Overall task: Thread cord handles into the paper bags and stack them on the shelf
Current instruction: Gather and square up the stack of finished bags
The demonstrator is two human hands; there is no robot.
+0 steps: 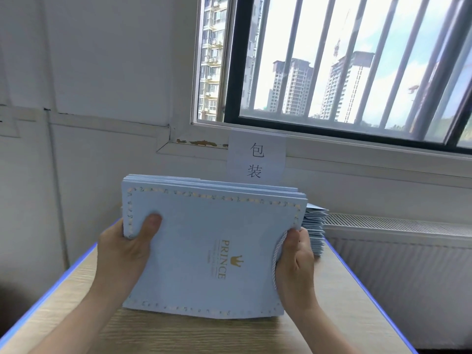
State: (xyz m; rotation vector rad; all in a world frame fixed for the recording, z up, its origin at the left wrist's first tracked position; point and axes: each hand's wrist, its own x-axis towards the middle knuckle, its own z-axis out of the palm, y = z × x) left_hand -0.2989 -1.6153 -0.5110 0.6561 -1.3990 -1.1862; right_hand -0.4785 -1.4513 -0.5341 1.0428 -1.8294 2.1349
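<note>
A bundle of flat light-blue paper bags with gold "PRINCE" print stands on edge on the wooden table, tilted toward me. My left hand grips its left edge, thumb on the front face. My right hand grips the right edge, where a pale cord handle loops out under my thumb. More blue bags are stacked behind on the right, partly hidden by the bundle.
The table has blue edges and ends at the white wall. A paper sign hangs below the barred window. A white radiator stands to the right of the table.
</note>
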